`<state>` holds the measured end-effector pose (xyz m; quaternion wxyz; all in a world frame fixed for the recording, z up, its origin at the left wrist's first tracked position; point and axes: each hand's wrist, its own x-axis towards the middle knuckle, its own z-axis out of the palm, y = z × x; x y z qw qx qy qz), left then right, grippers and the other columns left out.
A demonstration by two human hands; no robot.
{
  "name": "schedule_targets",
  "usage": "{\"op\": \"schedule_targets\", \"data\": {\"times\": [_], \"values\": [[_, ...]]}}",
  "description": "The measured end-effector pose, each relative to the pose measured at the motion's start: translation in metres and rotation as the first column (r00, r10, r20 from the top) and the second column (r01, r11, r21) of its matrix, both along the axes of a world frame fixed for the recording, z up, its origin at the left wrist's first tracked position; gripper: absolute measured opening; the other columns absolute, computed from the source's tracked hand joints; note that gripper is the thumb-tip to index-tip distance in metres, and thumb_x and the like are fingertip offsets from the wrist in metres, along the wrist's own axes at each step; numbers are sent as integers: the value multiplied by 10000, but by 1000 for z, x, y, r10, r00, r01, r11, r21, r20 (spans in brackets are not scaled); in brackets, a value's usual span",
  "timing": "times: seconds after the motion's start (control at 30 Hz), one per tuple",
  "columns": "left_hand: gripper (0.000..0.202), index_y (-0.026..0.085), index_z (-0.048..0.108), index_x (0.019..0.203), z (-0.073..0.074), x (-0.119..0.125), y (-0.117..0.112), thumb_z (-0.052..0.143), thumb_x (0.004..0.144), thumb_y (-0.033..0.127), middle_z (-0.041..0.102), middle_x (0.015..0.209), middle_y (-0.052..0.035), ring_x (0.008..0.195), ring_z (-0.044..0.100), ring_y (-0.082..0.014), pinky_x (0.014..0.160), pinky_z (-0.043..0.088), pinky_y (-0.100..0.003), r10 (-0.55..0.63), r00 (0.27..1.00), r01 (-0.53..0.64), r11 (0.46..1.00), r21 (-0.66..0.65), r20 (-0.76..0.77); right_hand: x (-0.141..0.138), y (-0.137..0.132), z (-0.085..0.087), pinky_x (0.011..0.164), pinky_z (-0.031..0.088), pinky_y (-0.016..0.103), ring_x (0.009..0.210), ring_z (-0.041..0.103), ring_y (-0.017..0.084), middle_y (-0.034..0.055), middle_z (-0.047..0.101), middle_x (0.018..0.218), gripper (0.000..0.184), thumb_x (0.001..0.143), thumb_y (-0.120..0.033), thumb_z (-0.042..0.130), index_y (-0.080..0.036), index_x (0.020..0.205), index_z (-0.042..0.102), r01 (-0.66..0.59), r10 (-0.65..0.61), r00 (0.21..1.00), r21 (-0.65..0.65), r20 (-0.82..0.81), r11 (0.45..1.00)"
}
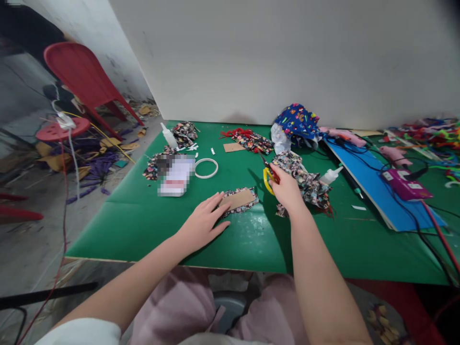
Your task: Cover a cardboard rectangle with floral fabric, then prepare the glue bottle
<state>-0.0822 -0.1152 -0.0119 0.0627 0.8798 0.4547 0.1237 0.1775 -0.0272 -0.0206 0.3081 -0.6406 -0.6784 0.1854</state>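
My left hand [201, 223] lies flat with its fingers spread, the fingertips over the left end of a brown cardboard strip [237, 200]. That strip rests on a piece of dark floral fabric [247, 208], whose edges show around it. My right hand [286, 188] is closed on yellow-handled scissors [267, 182], their dark blades pointing away from me toward the back. Just beyond the right hand is a heap of crumpled floral fabric [313, 184]. How far the blades are apart I cannot tell.
Around the green table [143, 225] lie a white ring [206, 177], a phone [174, 177], white squeeze bottles [168, 136], floral pieces with red threads [251, 140], a blue patterned bundle [297, 123], pink glue guns [347, 137], a blue board [373, 187] and a purple box [406, 184] with cables.
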Motion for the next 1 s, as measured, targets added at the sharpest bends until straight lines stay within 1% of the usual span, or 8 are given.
{"op": "schedule_targets", "data": {"times": [0.07, 0.17, 0.4, 0.6, 0.77, 0.87, 0.93, 1.0], "values": [[488, 162, 458, 1278, -1, 1, 2, 394, 883, 441, 339, 1417, -167, 1310, 312, -303, 1040, 327, -468, -39, 998, 39, 999, -11, -55, -6, 4, -3, 893, 451, 371, 984, 597, 211, 76, 639, 1105, 544, 737, -129, 500, -211, 1274, 487, -7, 8, 995, -6, 104, 1000], [552, 176, 419, 1313, -3, 3, 5, 380, 870, 504, 287, 1442, -176, 1330, 267, -309, 1052, 298, -487, -55, 995, 52, 998, -31, -88, -15, 8, -5, 878, 442, 413, 952, 594, 249, 107, 654, 1027, 508, 726, -116, 488, -184, 1227, 538, -10, 9, 988, 11, 153, 1000], [600, 213, 354, 1357, -15, 2, 2, 334, 865, 554, 270, 1453, -166, 1340, 245, -299, 1061, 269, -501, -93, 985, 89, 995, -34, -143, -21, 7, 4, 978, 355, 446, 1097, 498, 271, 141, 573, 1149, 420, 749, -122, 461, -129, 1150, 586, -49, 32, 982, 88, 184, 995], [585, 231, 331, 1369, -18, -11, -6, 370, 866, 529, 242, 1469, -139, 1355, 212, -277, 1073, 256, -494, -146, 982, 142, 989, -39, -122, -25, -27, 15, 940, 420, 336, 1065, 543, 176, 36, 616, 1127, 298, 802, -243, 521, -227, 1087, 605, -263, 258, 959, 26, 118, 964], [592, 274, 276, 1390, -12, -28, -19, 424, 860, 493, 211, 1483, -114, 1360, 197, -283, 1075, 248, -502, -249, 964, 239, 965, -108, -97, -41, -66, 23, 935, 416, 348, 1078, 525, 177, 24, 615, 1126, 353, 758, -227, 612, -245, 1109, 574, -470, 475, 880, -94, 32, 878], [572, 256, 319, 1372, -5, -38, -27, 463, 854, 451, 207, 1486, -103, 1363, 181, -295, 1083, 210, -530, -161, 987, 157, 980, -124, -16, -47, -82, 26, 889, 439, 343, 1039, 529, 187, 35, 634, 1052, 288, 724, -193, 654, -219, 1003, 587, -510, 513, 858, -76, 36, 857], [488, 225, 413, 1313, -2, -43, -30, 473, 860, 397, 289, 1457, -97, 1359, 206, -276, 1092, 212, -510, -16, 996, 27, 993, -117, 89, -46, -89, 23, 874, 445, 354, 1016, 532, 193, 46, 635, 1022, 221, 736, -185, 641, -210, 945, 574, -518, 519, 854, -33, 46, 855], [415, 194, 473, 1248, 0, -46, -32, 471, 865, 352, 412, 1388, -98, 1335, 278, -242, 1078, 284, -457, 133, 969, -105, 985, -140, 209, -43, -90, 17, 877, 444, 373, 1004, 540, 196, 54, 632, 1015, 144, 764, -200, 609, -211, 897, 555, -507, 507, 861, 1, 38, 862]]}}
